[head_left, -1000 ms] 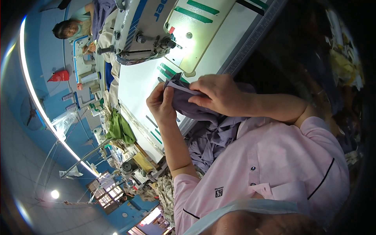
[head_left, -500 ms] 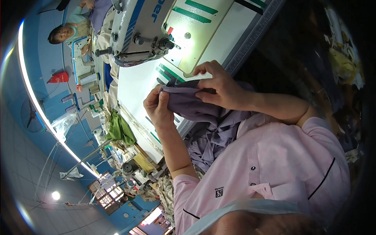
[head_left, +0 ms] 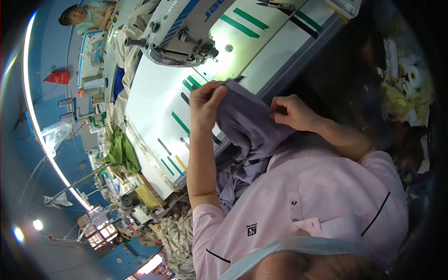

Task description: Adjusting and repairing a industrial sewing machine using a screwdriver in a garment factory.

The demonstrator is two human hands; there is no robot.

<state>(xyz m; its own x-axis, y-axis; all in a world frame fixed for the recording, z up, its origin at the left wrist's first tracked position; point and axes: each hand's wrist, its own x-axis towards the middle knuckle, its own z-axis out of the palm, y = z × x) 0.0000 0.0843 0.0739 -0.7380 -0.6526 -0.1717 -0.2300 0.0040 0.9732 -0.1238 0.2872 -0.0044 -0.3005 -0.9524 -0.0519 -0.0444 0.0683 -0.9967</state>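
A purple-grey piece of cloth [head_left: 249,119] is stretched between my two hands, over the front edge of the sewing table. My left hand [head_left: 205,103] pinches its upper corner between thumb and fingers, close to the sewing machine. At the cloth's right edge, my right hand [head_left: 293,113] has its fingers curled in and closed on the fabric. More of the same cloth hangs in folds down to my lap. Just beyond the left hand is the sewing machine [head_left: 179,35], its needle area lit by a bright lamp.
Green and black tape strips [head_left: 179,122] mark the white tabletop [head_left: 151,100]. Small snips [head_left: 277,5] lie at the far side. A green cloth [head_left: 122,151] drapes at the left. Across the way, a person [head_left: 86,18] sits by another machine. Spools and scraps [head_left: 410,84] lie at right.
My right hand has moved right and down, away from the left hand, and the cloth is now spread out between them. The left hand has risen a little. My view has shifted.
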